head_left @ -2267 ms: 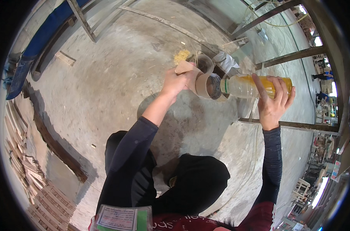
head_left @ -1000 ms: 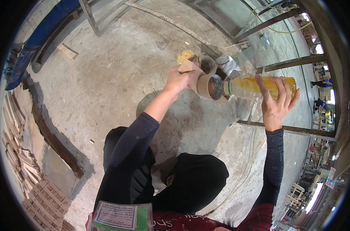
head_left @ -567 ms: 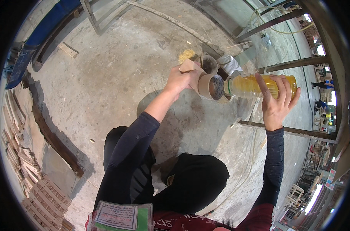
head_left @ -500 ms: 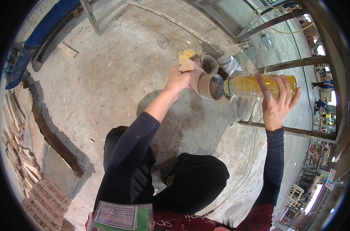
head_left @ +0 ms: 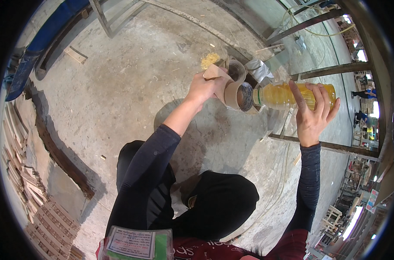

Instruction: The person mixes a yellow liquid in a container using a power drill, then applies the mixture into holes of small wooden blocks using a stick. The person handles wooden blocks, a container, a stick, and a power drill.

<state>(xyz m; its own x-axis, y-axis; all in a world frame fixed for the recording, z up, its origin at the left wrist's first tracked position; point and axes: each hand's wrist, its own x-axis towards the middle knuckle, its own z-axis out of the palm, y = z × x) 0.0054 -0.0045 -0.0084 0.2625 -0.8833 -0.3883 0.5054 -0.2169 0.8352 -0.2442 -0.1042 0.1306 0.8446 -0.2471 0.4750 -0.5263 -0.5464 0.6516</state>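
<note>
In my right hand (head_left: pixel 312 115) is a clear plastic bottle (head_left: pixel 275 96) of yellow liquid, tipped on its side. Its neck, with a green ring, points left at the mouth of a tan, round cup-like container (head_left: pixel 230 94). My left hand (head_left: pixel 203 89) is closed on that container's flat tan side piece, which sticks out past the fingers. The container's dark rim faces the bottle; how much liquid is inside cannot be made out. Just behind it stands a translucent round tub (head_left: pixel 237 70), beside a crumpled white bag (head_left: pixel 259 70).
Yellow crumbs (head_left: pixel 210 60) lie on the concrete floor behind my left hand. A dark metal frame (head_left: pixel 331 71) rises at the right, with a thin hose (head_left: pixel 280 182) on the floor. Wooden slats (head_left: pixel 53 223) are stacked at the lower left, below a blue curved object (head_left: pixel 30 69).
The bottle and my right hand have shifted very slightly to the right. My left hand keeps its hold on the tan container.
</note>
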